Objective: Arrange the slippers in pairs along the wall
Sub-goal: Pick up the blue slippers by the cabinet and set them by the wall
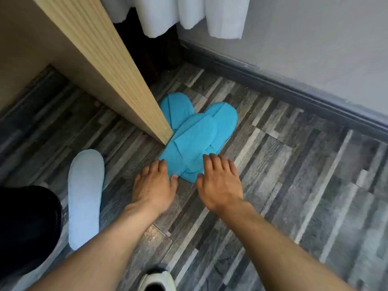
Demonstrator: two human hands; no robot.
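Several flat turquoise slippers lie overlapped in a loose pile on the grey plank floor, beside the end of a wooden panel. One of them pokes out behind the panel's edge. My left hand rests with its fingertips on the near left heel of the pile. Fingers spread, my right hand touches the near right heels. Neither hand has closed around a slipper. A single white slipper lies on the floor at the left, toe pointing away.
The light wooden panel stands upright at the left of the pile. A grey wall with a dark skirting board runs along the right. White cloths hang above. A dark trouser leg and a shoe are near me.
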